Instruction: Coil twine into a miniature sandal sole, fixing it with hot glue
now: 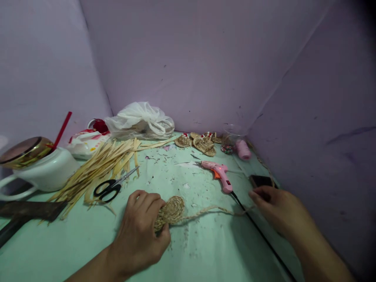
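Note:
My left hand (142,229) is closed around a flat, spiral-coiled piece of braided straw (173,210), pressing it on the table, its left part hidden by my fingers. From the coil a thin braided straw cord (211,209) runs right, over the black cable, to my right hand (276,207). The thumb and fingers of that hand are pinched together where the cord passes, though the grip itself is partly hidden. Beyond the cord lies a pink glue gun (219,172), its nozzle pointing left. Black-handled scissors (113,188) rest left of my left hand.
Straw strips (100,166) spread over the left of the green table, near a white teapot (55,168) and a dark-bladed tool (32,211). A plastic bag (143,121), woven straw pieces (204,145), a pink thread spool (243,150) and a dark box (261,181) lie farther back and right.

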Available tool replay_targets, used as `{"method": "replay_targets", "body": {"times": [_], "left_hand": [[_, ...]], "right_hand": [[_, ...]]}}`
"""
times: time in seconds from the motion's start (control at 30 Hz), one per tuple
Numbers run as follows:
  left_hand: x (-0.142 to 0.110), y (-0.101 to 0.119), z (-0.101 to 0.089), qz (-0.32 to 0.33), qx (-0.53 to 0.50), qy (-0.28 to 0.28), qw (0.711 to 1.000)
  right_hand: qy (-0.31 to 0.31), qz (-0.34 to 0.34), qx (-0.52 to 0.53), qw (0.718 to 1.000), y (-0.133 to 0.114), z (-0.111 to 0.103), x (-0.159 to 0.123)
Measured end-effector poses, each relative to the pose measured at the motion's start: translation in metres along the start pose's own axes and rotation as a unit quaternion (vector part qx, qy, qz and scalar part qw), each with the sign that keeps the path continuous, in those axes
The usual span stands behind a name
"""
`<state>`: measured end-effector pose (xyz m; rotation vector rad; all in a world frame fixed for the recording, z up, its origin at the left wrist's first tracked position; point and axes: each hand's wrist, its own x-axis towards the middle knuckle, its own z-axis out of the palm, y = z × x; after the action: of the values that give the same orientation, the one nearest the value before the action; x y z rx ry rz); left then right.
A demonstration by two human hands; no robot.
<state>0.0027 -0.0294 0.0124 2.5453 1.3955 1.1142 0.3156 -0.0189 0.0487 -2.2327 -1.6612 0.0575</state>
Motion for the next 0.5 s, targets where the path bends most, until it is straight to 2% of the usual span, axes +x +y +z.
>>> {"method": "replay_targets", "body": {"times": [0.13, 0.23, 0.4, 0.5], "left_hand": [[-0.003, 0.002, 0.0, -0.001, -0.01, -0.001, 1.0], [-0.003, 0.003, 0.0, -0.007, -0.019, -0.003, 1.0], [-0.005, 0.006, -0.001, -0.006, -0.031, 0.011, 0.999], [-0.007, 0.007, -0.001, -0.01, -0.033, 0.025, 0.999]], "right_hand": [[-0.039, -0.001, -0.01, 0.999, -0.024, -0.009, 0.016], [-0.057, 0.003, -0.015, 0.998, -0.034, -0.007, 0.027], [-0.124, -0.001, 0.02, 0.992, -0.034, 0.027, 0.048], [-0.128, -0.011, 0.082, 0.988, -0.028, 0.049, 0.053]]}}
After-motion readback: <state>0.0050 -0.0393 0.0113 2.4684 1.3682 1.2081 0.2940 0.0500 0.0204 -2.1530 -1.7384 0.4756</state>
